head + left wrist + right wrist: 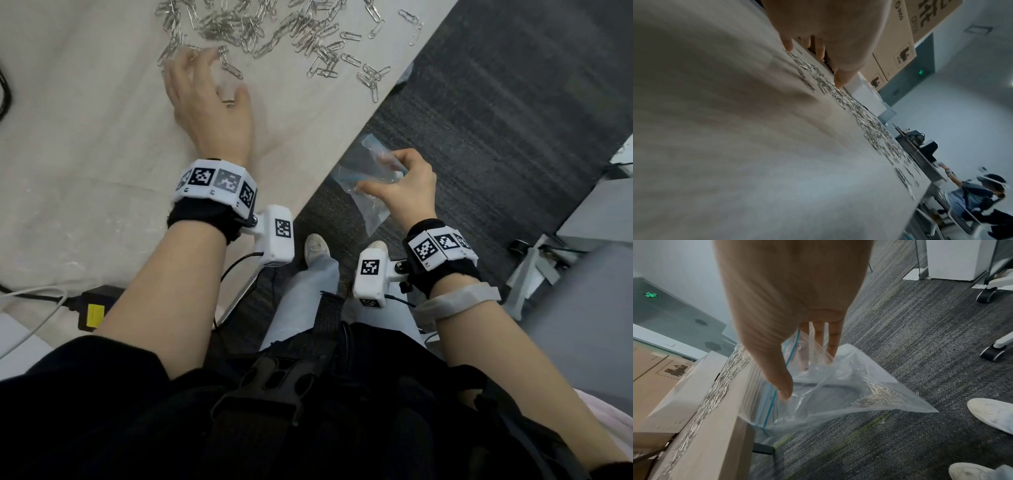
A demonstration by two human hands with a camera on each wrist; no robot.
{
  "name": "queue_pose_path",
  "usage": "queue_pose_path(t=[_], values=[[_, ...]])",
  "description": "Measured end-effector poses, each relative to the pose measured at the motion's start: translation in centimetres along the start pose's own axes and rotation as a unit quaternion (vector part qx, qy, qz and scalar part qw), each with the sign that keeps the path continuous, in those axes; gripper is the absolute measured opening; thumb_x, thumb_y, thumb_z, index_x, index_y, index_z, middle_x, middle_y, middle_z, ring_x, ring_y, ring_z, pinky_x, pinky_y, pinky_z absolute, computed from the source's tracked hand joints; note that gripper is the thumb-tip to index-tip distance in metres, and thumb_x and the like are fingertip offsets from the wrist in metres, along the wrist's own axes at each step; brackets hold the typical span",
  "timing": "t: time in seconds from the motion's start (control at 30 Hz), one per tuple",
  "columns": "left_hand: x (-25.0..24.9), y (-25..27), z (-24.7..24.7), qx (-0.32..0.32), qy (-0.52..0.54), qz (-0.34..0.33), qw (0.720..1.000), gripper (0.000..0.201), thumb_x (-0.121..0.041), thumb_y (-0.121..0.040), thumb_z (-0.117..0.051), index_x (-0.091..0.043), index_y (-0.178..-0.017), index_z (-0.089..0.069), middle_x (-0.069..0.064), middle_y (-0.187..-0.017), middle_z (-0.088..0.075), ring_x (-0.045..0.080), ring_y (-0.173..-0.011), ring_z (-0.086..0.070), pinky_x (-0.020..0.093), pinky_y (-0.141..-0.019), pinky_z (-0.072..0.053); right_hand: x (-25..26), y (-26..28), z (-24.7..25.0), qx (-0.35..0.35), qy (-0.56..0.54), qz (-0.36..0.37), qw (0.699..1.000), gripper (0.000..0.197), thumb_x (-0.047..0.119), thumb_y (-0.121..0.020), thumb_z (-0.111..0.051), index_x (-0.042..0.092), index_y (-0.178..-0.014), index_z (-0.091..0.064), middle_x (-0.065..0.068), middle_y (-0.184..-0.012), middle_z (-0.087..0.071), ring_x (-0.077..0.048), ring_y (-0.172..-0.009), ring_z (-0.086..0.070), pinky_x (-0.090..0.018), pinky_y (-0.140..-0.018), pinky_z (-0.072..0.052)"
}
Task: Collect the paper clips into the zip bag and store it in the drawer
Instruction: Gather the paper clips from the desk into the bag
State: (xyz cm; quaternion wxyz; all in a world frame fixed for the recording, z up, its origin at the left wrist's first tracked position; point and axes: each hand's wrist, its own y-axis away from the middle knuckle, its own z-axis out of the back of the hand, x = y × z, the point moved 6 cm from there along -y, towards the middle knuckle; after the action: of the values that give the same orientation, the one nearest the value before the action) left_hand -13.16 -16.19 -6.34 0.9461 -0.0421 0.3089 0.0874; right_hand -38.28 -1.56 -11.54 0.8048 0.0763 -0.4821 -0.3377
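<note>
Silver paper clips (274, 31) lie scattered in a wide heap on the beige table (85, 120). My left hand (209, 89) reaches over the heap's near edge with its fingers spread; in the left wrist view its fingertips (787, 45) touch the table beside the clips (838, 92). The hand is blurred. My right hand (404, 185) holds the clear zip bag (366, 192) with a blue seal just off the table's edge, above the carpet. In the right wrist view its fingers are inside the bag's mouth (838, 394) and the thumb outside. Several clips (877, 395) sit in the bag's low corner.
A black power adapter (92, 308) and cables lie at the table's near left. My shoes (317, 246) stand on the grey carpet, where a stray clip (882, 421) lies. Chair casters (990, 352) are to the right. Cardboard boxes (896, 53) and another person (972, 194) are beyond the table.
</note>
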Motion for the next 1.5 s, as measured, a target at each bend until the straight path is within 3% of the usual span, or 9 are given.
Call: queue_pose_path(t=[0.17, 0.33, 0.47, 0.57, 0.7, 0.9, 1.13, 1.37, 1.5], values=[[1.3, -3.1, -0.1, 0.055, -0.093, 0.036, 0.993, 0.066, -0.041, -0.089, -0.05, -0.02, -0.146, -0.025, 0.012, -0.157, -0.006, 0.034, -0.145, 0.0, 0.043, -0.116, -0.013, 0.3, -0.9, -0.4, 0.002, 0.001, -0.007, 1.0, 0.047, 0.018, -0.064, -0.088, 0.015, -0.101, -0.059, 0.004, -0.107, -0.063, -0.01, -0.104, -0.057, -0.012, -0.077, -0.04], [1.9, -5.3, -1.7, 0.128, -0.116, 0.058, 0.983, 0.079, -0.056, -0.088, -0.043, -0.021, -0.149, -0.008, 0.011, -0.158, 0.006, 0.032, -0.145, 0.008, 0.058, -0.113, 0.001, 0.5, -1.5, -0.9, 0.005, -0.014, -0.019, 1.0, 0.051, 0.02, -0.062, -0.09, 0.017, -0.1, -0.056, 0.003, -0.113, -0.063, -0.011, -0.111, -0.055, -0.02, -0.087, -0.037], [1.1, -4.4, -3.5, 0.179, -0.171, 0.017, 0.969, 0.083, -0.063, -0.088, -0.035, -0.02, -0.149, 0.002, 0.013, -0.157, 0.011, 0.033, -0.144, 0.012, 0.059, -0.111, 0.007, 0.8, -1.9, -1.3, 0.012, -0.025, -0.017, 0.999, 0.055, 0.02, -0.062, -0.09, 0.014, -0.105, -0.057, 0.006, -0.11, -0.06, -0.009, -0.109, -0.053, -0.008, -0.077, -0.036], [0.2, -2.9, -4.7, 0.213, -0.176, -0.01, 0.961, 0.083, -0.063, -0.09, -0.03, -0.017, -0.148, 0.007, 0.014, -0.156, 0.014, 0.032, -0.143, 0.015, 0.057, -0.111, 0.01, 0.9, -2.3, -1.5, 0.012, -0.025, -0.018, 0.999, 0.053, 0.019, -0.063, -0.09, 0.014, -0.104, -0.056, 0.007, -0.109, -0.059, -0.009, -0.109, -0.053, -0.014, -0.082, -0.037], [-0.7, -3.8, -4.4, 0.201, -0.135, -0.019, 0.97, 0.08, -0.062, -0.091, -0.03, -0.018, -0.148, 0.005, 0.016, -0.156, 0.014, 0.031, -0.144, 0.015, 0.057, -0.111, 0.012, 1.2, -2.9, -1.6, 0.012, -0.026, -0.016, 0.999, 0.052, 0.018, -0.063, -0.089, 0.018, -0.099, -0.052, 0.006, -0.109, -0.06, -0.008, -0.108, -0.053, 0.0, -0.076, -0.032], [1.1, -10.1, -1.6, 0.103, -0.13, 0.053, 0.985, 0.069, -0.054, -0.093, -0.031, -0.022, -0.149, -0.007, 0.014, -0.157, 0.007, 0.033, -0.144, 0.009, 0.057, -0.114, 0.003, 1.4, -3.6, -1.6, 0.008, -0.013, -0.018, 1.0, 0.05, 0.016, -0.065, -0.088, 0.018, -0.099, -0.051, 0.004, -0.108, -0.061, -0.008, -0.103, -0.052, 0.006, -0.072, -0.033], [0.7, -10.3, -3.4, 0.178, -0.136, 0.011, 0.975, 0.061, -0.05, -0.097, -0.026, -0.023, -0.149, -0.008, 0.011, -0.157, 0.009, 0.031, -0.144, 0.012, 0.054, -0.115, 0.008, 1.4, -3.9, -1.8, 0.012, -0.013, -0.026, 1.0, 0.049, 0.014, -0.066, -0.087, 0.018, -0.097, -0.049, 0.007, -0.108, -0.06, -0.009, -0.109, -0.054, -0.017, -0.086, -0.035], [-1.1, -5.3, -5.4, 0.241, -0.13, -0.079, 0.959, 0.06, -0.046, -0.099, -0.024, -0.023, -0.149, -0.001, 0.012, -0.156, 0.013, 0.03, -0.144, 0.014, 0.048, -0.115, 0.011, 1.3, -3.8, -1.7, 0.014, -0.025, -0.022, 0.999, 0.05, 0.016, -0.065, -0.088, 0.019, -0.095, -0.049, -0.005, -0.116, -0.064, -0.015, -0.109, -0.056, -0.019, -0.083, -0.037], [-1.8, -3.0, -5.3, 0.254, -0.094, -0.101, 0.957, 0.056, -0.043, -0.099, -0.03, -0.022, -0.148, -0.014, 0.007, -0.158, 0.006, 0.026, -0.145, 0.01, 0.043, -0.116, 0.009, 1.2, -3.7, -1.4, 0.014, -0.031, -0.023, 0.999, 0.049, 0.021, -0.064, -0.089, 0.021, -0.094, -0.05, -0.004, -0.116, -0.065, -0.013, -0.107, -0.056, -0.004, -0.074, -0.034]])
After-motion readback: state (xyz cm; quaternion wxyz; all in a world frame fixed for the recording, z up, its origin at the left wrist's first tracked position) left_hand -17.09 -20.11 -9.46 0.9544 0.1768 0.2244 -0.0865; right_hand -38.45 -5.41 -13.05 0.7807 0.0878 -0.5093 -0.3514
